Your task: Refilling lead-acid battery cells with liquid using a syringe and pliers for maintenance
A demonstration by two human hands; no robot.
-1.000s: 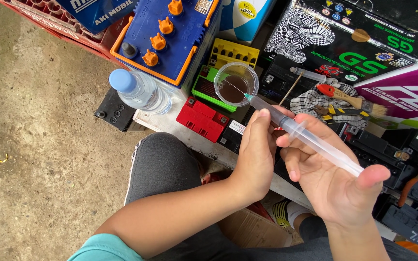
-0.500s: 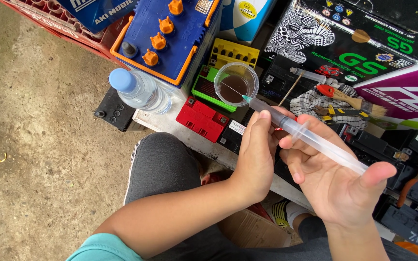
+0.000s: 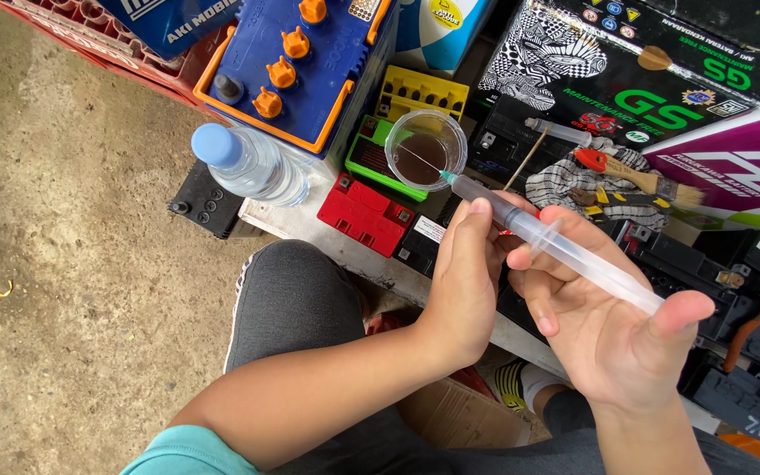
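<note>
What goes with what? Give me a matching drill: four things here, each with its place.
Things:
1 syringe
2 cup
3 bottle
4 brush

Places:
a on the checked cloth
b lying left of the cup
c in both hands
d under the needle tip

Pairs: 1-c, 2-d, 3-b, 4-a

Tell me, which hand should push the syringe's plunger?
Probably the right hand: its thumb already rests on the plunger end of the syringe. The left hand only steadies the barrel near the cup.
</note>
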